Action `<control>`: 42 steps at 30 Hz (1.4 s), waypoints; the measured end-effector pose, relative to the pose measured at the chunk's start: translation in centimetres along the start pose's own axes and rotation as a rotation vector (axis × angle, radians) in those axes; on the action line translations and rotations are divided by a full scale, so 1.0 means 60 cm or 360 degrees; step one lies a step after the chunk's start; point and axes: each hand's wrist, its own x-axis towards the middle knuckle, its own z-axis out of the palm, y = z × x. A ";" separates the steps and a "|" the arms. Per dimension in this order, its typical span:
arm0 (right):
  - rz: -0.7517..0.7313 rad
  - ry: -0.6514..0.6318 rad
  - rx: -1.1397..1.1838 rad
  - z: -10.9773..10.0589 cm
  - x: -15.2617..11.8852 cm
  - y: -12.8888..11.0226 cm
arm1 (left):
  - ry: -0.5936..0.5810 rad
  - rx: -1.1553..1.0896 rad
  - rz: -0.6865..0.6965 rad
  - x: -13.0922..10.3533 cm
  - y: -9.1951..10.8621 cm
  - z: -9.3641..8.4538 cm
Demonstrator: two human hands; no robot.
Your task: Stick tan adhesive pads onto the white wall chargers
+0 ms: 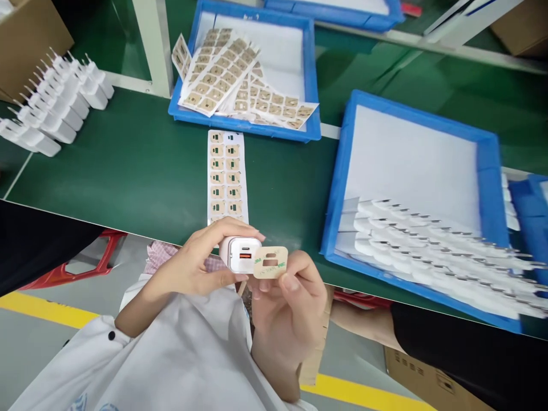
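My left hand (201,257) is wrapped round a white USB wall charger (237,264); its port face, with one small slot and one orange-red USB port, points toward my right hand. Between the thumb and fingers of my right hand (295,291) is a tan adhesive sticker (271,263) with two cut-out slots and green print. The sticker's left edge overlaps the charger's right side in view; whether they touch I cannot tell. Just beyond my left hand lies a sheet of similar stickers (226,177) on the green table.
A blue tray (317,85) at the back holds more sticker sheets (226,71). Rows of white chargers (428,251) fill the front of another blue tray (342,171) at right. More chargers (55,105) stand at far left. A neighbour's bare forearm (363,325) reaches in below the right tray.
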 end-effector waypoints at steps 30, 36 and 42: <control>-0.0229 0.0047 -0.0413 0.012 -0.013 0.019 | 0.0000 0.0404 0.0334 0.011 -0.004 0.013; -0.0225 0.0051 -0.0423 0.012 -0.014 0.022 | 0.0008 0.0434 0.0312 0.012 -0.001 0.012; -0.0224 0.0020 -0.0366 0.011 -0.013 0.022 | 0.0017 0.0438 0.0299 0.011 0.002 0.012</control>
